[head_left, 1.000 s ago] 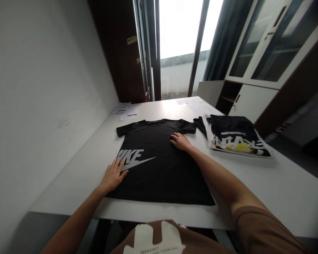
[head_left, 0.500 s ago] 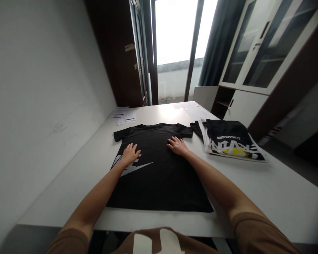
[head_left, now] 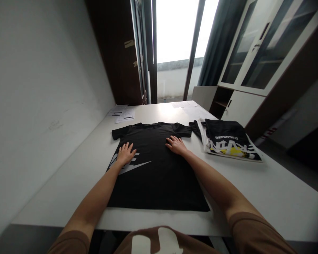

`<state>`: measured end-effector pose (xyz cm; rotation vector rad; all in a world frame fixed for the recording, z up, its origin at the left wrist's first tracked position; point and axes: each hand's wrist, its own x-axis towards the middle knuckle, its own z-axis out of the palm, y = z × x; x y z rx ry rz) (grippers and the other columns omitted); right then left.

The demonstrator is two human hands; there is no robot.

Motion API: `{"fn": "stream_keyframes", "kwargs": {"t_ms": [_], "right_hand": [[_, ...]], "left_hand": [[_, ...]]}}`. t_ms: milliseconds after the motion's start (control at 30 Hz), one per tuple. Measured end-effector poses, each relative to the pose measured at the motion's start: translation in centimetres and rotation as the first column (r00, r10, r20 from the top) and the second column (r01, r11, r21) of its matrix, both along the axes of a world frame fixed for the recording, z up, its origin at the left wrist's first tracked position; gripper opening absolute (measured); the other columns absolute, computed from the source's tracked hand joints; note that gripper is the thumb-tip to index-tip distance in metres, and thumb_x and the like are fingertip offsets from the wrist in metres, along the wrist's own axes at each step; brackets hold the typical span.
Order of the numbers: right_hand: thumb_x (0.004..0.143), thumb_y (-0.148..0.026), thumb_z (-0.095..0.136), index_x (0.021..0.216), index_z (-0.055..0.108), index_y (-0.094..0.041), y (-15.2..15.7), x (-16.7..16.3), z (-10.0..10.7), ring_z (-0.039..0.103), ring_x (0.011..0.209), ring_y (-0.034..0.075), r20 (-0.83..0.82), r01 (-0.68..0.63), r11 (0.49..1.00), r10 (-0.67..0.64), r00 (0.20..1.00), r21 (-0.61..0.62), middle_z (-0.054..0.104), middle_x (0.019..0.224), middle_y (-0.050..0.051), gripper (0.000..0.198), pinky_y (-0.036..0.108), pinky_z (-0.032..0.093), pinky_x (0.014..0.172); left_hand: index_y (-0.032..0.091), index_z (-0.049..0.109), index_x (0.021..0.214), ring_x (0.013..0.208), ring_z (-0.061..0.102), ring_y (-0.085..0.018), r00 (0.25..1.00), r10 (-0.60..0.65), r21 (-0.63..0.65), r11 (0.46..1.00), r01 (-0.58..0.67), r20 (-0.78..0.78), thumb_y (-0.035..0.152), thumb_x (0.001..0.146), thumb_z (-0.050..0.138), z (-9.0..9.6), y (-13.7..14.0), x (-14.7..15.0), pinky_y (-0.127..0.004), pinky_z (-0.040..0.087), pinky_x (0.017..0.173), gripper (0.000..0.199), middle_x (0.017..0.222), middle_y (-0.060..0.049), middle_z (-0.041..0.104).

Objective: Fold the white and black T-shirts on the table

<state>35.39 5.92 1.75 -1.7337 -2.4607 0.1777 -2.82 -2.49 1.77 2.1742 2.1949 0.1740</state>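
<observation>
A black T-shirt (head_left: 159,183) with a grey print on its left side lies spread flat, its collar and sleeves toward the far end. My left hand (head_left: 125,153) rests on the shirt's left side just above the print, fingers spread. On the right side of the chest lies my right hand (head_left: 176,145), also flat with its fingers apart. Neither hand grips the cloth. My left hand and forearm cover part of the print.
The shirt lies on a white table (head_left: 76,187). Folded clothes (head_left: 228,137), black and white with yellow print, are stacked to its right. Paper sheets (head_left: 125,114) lie at the far left by the wall. Behind the table are a window and a cabinet (head_left: 243,102).
My left hand has slid slightly to the left over the shirt. My right hand stays at about the same place on the cloth. The whole view has shifted a little.
</observation>
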Motion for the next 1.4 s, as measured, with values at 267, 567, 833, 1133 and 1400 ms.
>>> {"fn": "stream_keyframes", "kwargs": {"t_ms": [267, 567, 833, 1133, 1400], "right_hand": [[0.102, -0.066, 0.032, 0.159, 0.039, -0.03, -0.2, -0.2, 0.1, 0.018, 0.157, 0.031, 0.0, 0.001, 1.0, -0.001, 1.0, 0.009, 0.025, 0.169, 0.008, 0.068, 0.054, 0.017, 0.124], [0.103, -0.065, 0.032, 0.158, 0.041, -0.03, -0.2, -0.3, -0.1, 0.02, 0.156, 0.031, -0.005, 0.0, 0.999, 0.0, 1.0, 0.032, 0.028, 0.168, 0.008, 0.066, 0.054, 0.018, 0.124], [0.103, -0.066, 0.03, 0.159, 0.039, -0.031, -0.4, -0.3, 0.1, 0.02, 0.156, 0.03, 0.025, -0.004, 1.0, 0.003, 1.0, 0.027, 0.028, 0.168, 0.008, 0.067, 0.054, 0.018, 0.124], [0.104, -0.064, 0.033, 0.159, 0.039, -0.029, -0.3, -0.4, 0.0, 0.018, 0.157, 0.029, 0.022, 0.0, 1.0, 0.0, 1.0, 0.018, 0.026, 0.169, 0.008, 0.066, 0.052, 0.017, 0.125], [0.104, -0.063, 0.035, 0.159, 0.039, -0.03, -0.2, -0.4, -0.1, 0.019, 0.156, 0.03, 0.008, 0.006, 1.0, -0.006, 1.0, 0.013, 0.026, 0.169, 0.008, 0.065, 0.052, 0.017, 0.125]], "left_hand": [[0.023, 0.03, 0.163, 0.157, 0.02, -0.035, 1.0, 0.008, -0.036, 0.999, -0.009, -0.02, 0.067, 0.103, 0.025, 0.0, -0.3, -2.9, -0.052, 0.018, 0.124, 0.075, 0.171, -0.013, 0.019], [0.014, 0.047, 0.153, 0.152, 0.03, -0.033, 1.0, 0.001, 0.053, 0.999, 0.0, -0.004, 0.061, 0.103, 0.031, 1.5, 1.8, 0.1, -0.047, 0.023, 0.123, 0.07, 0.163, -0.018, 0.038], [0.018, 0.042, 0.156, 0.155, 0.022, -0.035, 0.976, -0.194, 0.023, 0.981, 0.193, 0.102, 0.058, 0.102, 0.039, 1.0, 6.8, 7.7, -0.051, 0.019, 0.124, 0.068, 0.167, -0.015, 0.03], [0.026, 0.036, 0.161, 0.157, 0.018, -0.035, 0.982, -0.177, -0.006, 0.984, 0.178, 0.072, 0.061, 0.103, 0.032, -0.5, 7.6, 6.5, -0.056, 0.015, 0.124, 0.068, 0.17, -0.01, 0.024], [0.028, 0.035, 0.161, 0.157, 0.02, -0.033, 0.998, -0.055, 0.002, 0.998, 0.055, -0.002, 0.063, 0.103, 0.027, -0.9, 7.1, 1.0, -0.053, 0.018, 0.124, 0.068, 0.17, -0.008, 0.025]]}}
